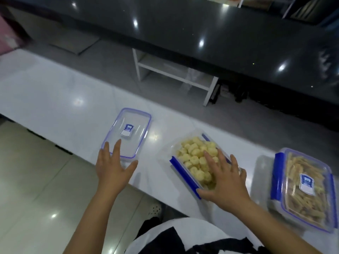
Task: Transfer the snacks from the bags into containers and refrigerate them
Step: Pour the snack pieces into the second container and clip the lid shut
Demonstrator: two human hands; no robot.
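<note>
An open clear container (176, 162) with blue clips sits on the white counter (60, 99), filled with yellow puffed snacks (194, 154). My right hand (223, 178) lies flat with spread fingers over its near right part, thumb at the blue clip. To the left lies a clear lid (128, 131) with a blue rim and a label. My left hand (113, 165) reaches with straight fingers to the lid's near edge. At the right stands a closed container (302, 189) of stick-shaped snacks, lid clipped on.
A dark glossy counter (201, 30) runs across the back. Below it stands a white open shelf unit (176, 74). Pale floor tiles (36, 180) lie to the left of the white counter's near edge. No snack bags are in view.
</note>
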